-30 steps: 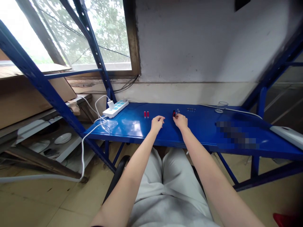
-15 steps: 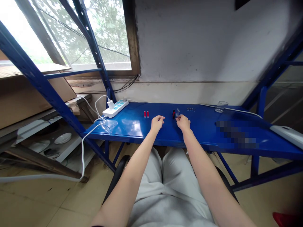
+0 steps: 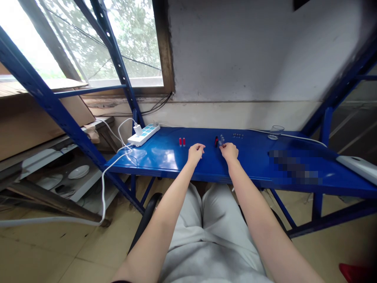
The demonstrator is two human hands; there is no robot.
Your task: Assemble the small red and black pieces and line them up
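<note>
On the blue table (image 3: 206,167), two small red-and-white pieces (image 3: 182,142) stand side by side, left of my left hand (image 3: 195,153). That hand hovers near the front edge, its fingers curled; whether anything small is between them cannot be made out. My right hand (image 3: 229,151) has its fingertips pinched together at small clear pieces (image 3: 221,140); what exactly they grip is too small to tell. A black-and-red item (image 3: 216,141) is just left of the clear pieces. Several tiny pieces (image 3: 238,136) lie in a row behind and right of my right hand.
A white power strip (image 3: 143,135) with a plugged-in cable sits at the table's left end. At the back right stands a clear glass (image 3: 275,133), beside a white cable. A blurred dark item (image 3: 294,167) and a white device (image 3: 357,168) lie on the right.
My right hand has shifted very slightly to the right, its fingers still at the clear pieces. My left hand looks unchanged.
</note>
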